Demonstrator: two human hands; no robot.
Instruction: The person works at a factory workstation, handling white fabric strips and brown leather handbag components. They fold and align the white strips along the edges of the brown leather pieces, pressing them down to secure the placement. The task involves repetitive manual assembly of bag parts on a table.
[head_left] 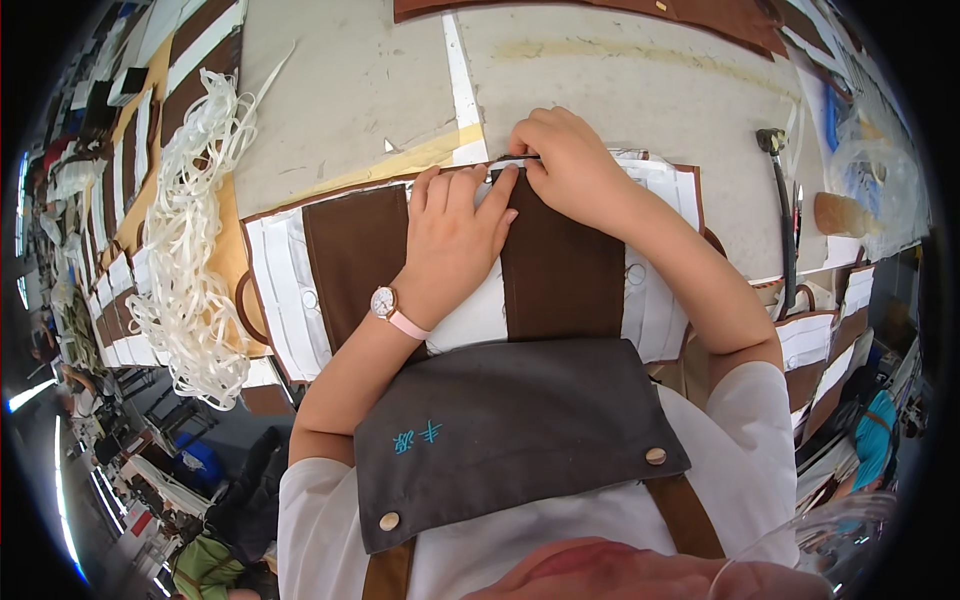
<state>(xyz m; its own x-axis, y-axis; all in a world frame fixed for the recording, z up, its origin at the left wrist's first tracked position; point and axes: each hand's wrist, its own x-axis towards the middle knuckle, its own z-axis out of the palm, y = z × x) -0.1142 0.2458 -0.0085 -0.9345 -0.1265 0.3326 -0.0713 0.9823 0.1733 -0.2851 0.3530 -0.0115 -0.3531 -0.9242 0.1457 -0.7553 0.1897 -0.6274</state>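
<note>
A brown-and-white striped bag piece with dark red-brown edging lies on the table in front of me. My left hand, with a pink-strapped watch on the wrist, rests flat on it, fingers stretched toward its far edge. At the middle of that edge, my right hand has bent fingers and a thumb pinched together. A thin dark strip shows beside those fingertips, close to my left index finger; whether it is what the right fingers grip is hidden. Rounded brown handles stick out at both sides of the piece.
A tangled heap of white tape hangs over the table's left side. At the right lie a black-handled hammer and a pen-like tool, near a plastic bag. Red-brown material lies along the far edge.
</note>
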